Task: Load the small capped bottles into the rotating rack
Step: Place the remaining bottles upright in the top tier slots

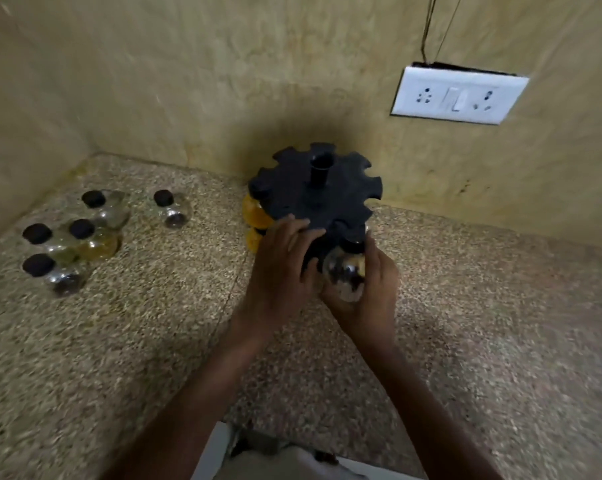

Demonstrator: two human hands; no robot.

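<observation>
A black rotating rack [330, 188] with notched slots around its rim stands on the speckled counter near the back wall. Two yellow-filled bottles [254, 211] hang at its left side, one above the other. My right hand [372, 296] is shut on a clear bottle [344, 275] with dark contents, its black cap up at a front slot of the rack. My left hand [285, 268] rests on the rack's front rim, fingers over the edge. Several loose capped bottles [85, 237] lie at the counter's left, one apart from them [171, 209].
The granite counter [483, 323] meets yellowish walls at the back and left. A white socket and switch plate [458, 95] is on the wall to the right, with wires running up from it. A pale garment shows at the bottom edge.
</observation>
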